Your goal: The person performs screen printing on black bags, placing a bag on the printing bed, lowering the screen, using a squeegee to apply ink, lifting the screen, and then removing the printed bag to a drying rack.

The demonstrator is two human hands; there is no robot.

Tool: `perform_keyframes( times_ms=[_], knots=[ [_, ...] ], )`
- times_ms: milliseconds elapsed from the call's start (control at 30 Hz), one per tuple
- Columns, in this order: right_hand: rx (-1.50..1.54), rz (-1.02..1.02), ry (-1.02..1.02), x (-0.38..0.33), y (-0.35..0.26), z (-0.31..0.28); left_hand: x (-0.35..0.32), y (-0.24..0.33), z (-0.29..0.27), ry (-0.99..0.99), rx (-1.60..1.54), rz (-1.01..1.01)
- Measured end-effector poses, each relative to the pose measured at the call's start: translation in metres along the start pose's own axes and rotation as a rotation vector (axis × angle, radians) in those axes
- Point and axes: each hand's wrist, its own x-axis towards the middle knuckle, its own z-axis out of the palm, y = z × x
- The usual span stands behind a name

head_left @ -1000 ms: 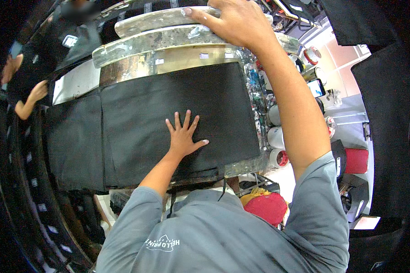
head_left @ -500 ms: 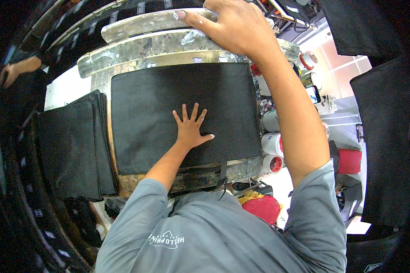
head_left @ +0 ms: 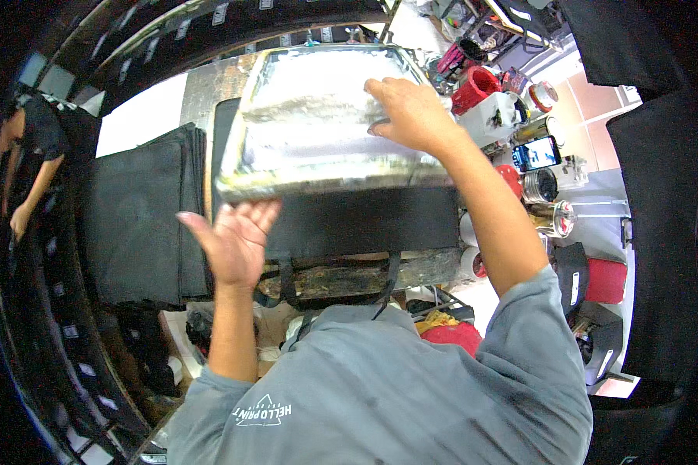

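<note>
A screen printing frame, smeared by motion, slants over a black fabric bag on the worn work board. The bag's far part is hidden under it; two strap handles hang at the bag's near edge. Palm up, my left hand is open at the frame's near left edge, fingertips by its underside and thumb spread out. Whether they touch it I cannot tell. My right hand reaches over the frame's right half, thumb apart from the fingers, nothing visible between them.
A stack of black bags lies to the left. On the right stand several paint pots, a red tub and a phone. Racks of black bags line the far side. Another person's arm shows at far left.
The frame has come down over the bag from the far side. My left hand has lifted off the bag, moved left and turned palm up; my right hand has come nearer.
</note>
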Motion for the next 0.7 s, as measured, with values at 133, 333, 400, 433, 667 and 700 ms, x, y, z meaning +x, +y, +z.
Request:
perform_keyframes(
  times_ms=[133,333,400,433,667,700],
  knots=[
    [0.176,0.012,-0.056,-0.009,0.014,0.076,-0.002,-0.057,-0.08,0.153,0.113,-0.181],
    [0.058,0.06,-0.268,-0.046,-0.02,0.087,-0.001,-0.08,-0.112,0.186,0.227,-0.276],
    [-0.021,0.058,-0.211,-0.07,-0.036,0.105,0.003,-0.086,-0.115,0.21,0.258,-0.27],
    [-0.027,0.055,-0.138,-0.077,-0.038,0.112,0.003,-0.087,-0.113,0.209,0.267,-0.268],
    [-0.089,0.095,0.063,-0.012,-0.006,0.154,0.004,-0.086,-0.108,0.276,0.319,-0.286],
    [-0.102,0.108,0.099,0.002,0.001,0.161,0.006,-0.087,-0.11,0.268,0.316,-0.297]
  ],
)
